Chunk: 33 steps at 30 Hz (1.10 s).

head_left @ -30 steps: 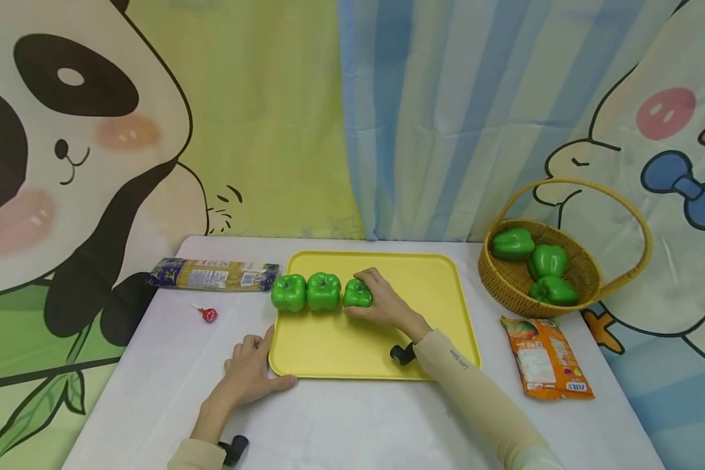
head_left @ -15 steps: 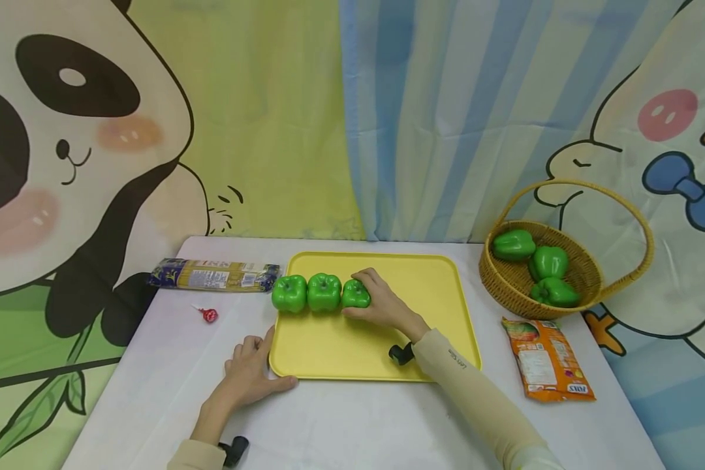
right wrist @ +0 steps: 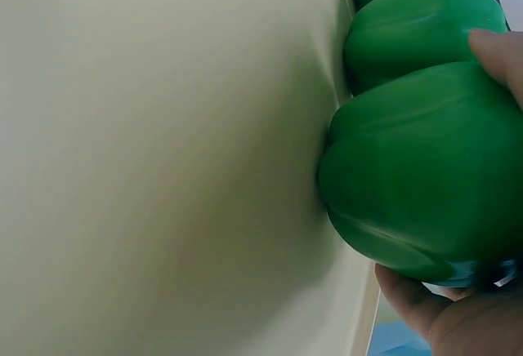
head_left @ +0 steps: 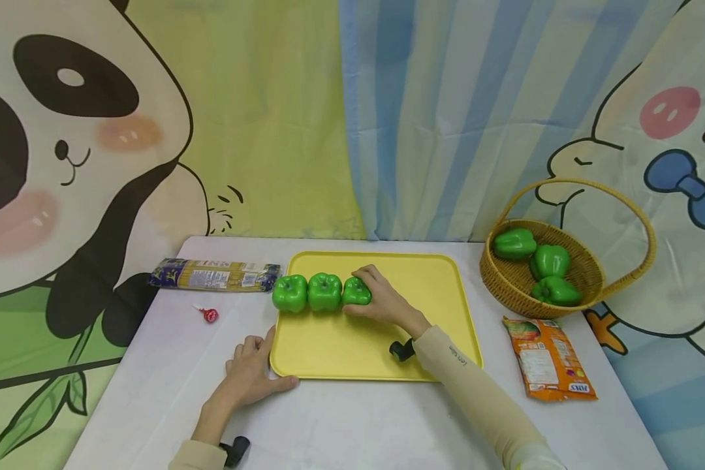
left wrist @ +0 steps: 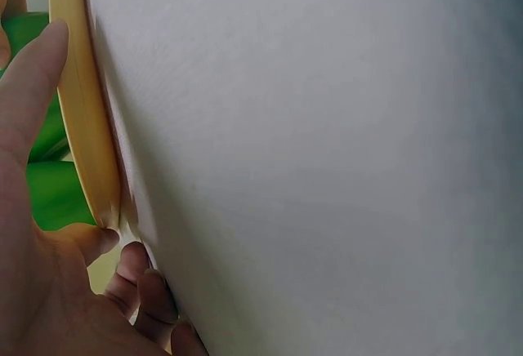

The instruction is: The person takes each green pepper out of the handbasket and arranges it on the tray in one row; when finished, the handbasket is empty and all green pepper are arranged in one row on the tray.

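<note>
My right hand (head_left: 382, 300) grips a green bell pepper (right wrist: 433, 176), thumb on one side and fingers on the other. The pepper stands on the yellow tray (head_left: 341, 346), at the right end of a row with a middle bell pepper (head_left: 325, 292) and a left bell pepper (head_left: 290, 293). In the right wrist view, the held pepper sits close against its neighbour. My left hand (head_left: 249, 372) is spread at the tray's near left corner. Its thumb lies along the front edge and a finger touches the left side; the other fingers rest on the table.
A wicker basket (head_left: 505, 297) holding several green peppers (head_left: 549, 262) stands at the back right. An orange snack packet (head_left: 549, 359) lies in front of it. On the left are a pasta packet (head_left: 217, 275) and a red lollipop (head_left: 209, 315). A printed curtain hangs behind the table.
The right hand has nudged the held pepper slightly left, narrowing the gap to the middle pepper. The left hand stays at the tray's corner.
</note>
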Each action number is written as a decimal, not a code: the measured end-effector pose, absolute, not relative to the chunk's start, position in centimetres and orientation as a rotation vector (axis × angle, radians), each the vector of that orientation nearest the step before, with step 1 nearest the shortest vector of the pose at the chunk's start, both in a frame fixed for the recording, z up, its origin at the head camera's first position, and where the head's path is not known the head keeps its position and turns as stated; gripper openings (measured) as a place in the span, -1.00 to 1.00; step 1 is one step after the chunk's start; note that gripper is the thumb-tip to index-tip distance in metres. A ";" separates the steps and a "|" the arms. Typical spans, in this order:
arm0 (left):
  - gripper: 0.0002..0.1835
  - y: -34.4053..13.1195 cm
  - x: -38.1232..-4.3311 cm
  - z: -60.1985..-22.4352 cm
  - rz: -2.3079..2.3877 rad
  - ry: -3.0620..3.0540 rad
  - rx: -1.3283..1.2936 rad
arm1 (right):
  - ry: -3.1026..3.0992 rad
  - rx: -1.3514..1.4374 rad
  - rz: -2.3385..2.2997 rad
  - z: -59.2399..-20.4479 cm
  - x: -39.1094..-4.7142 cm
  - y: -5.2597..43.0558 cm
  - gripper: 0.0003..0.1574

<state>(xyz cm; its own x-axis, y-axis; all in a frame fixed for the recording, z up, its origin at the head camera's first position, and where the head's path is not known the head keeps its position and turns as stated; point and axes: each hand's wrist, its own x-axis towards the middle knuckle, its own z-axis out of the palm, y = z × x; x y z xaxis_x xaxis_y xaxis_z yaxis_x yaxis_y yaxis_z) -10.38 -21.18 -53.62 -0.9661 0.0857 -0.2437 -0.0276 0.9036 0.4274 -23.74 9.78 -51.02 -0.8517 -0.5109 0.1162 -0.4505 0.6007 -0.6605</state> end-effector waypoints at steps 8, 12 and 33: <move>0.37 -21.2 -10.4 -53.8 0.637 2.806 0.041 | 2.730 -0.841 -1.084 -50.9 -23.9 9.9 0.05; 0.37 -21.2 -10.5 -54.0 0.635 2.807 0.038 | 2.723 -0.854 -1.098 -51.1 -24.0 9.9 0.05; 0.38 -21.3 -10.5 -54.1 0.631 2.803 0.028 | 2.699 -0.879 -1.102 -51.2 -24.1 9.8 0.08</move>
